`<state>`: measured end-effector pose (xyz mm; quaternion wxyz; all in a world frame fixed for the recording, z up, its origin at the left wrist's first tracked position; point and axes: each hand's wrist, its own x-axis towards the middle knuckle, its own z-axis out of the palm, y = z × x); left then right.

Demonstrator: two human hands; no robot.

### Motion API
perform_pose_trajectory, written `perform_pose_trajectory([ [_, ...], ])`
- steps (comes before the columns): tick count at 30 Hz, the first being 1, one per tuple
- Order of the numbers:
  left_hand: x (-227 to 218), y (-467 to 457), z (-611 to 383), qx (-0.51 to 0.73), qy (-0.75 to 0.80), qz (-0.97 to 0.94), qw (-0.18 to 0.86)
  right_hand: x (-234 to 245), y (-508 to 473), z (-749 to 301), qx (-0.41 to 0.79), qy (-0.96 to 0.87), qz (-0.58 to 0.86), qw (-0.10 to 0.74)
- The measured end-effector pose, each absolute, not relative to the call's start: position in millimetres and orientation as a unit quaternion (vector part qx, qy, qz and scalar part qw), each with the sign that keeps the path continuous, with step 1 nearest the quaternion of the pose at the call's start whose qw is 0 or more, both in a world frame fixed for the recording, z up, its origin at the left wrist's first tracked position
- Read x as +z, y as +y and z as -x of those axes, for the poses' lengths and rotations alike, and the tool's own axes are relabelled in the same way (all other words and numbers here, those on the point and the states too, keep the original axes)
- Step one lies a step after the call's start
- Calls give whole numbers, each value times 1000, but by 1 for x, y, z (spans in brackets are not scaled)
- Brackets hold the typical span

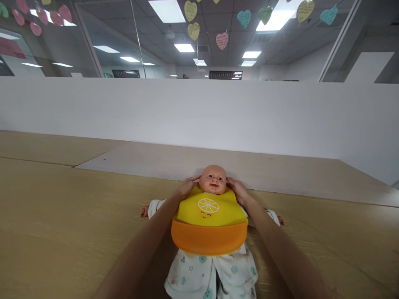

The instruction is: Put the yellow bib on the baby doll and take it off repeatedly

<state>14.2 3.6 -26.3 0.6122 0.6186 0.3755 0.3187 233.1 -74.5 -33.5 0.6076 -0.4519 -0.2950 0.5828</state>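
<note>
A baby doll [213, 176] lies on its back, head toward the wall, arms spread out to both sides. It wears a white patterned outfit [199, 270] and a yellow bib [190, 207] with a lemon-slice face and an orange catch pocket [209, 237]. At the left side of the doll's neck, my left hand [187, 187] is closed around the bib's upper edge. My right hand [237, 189] grips the opposite upper edge, its fingers against the side of the head. Both sets of fingertips disappear behind the doll's head and neck.
The doll rests on a tan padded surface [77, 224]. Behind it runs a pale ledge [174, 160] along a low white wall [187, 112]. Glass panes above the wall carry heart-shaped paper notes [222, 40].
</note>
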Motion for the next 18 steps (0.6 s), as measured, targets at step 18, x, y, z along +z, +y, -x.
perform_pose_trajectory([
  [18,-36,-44,-2,323,254,-595,691,-23,-135,-226,499,-390,463,620],
])
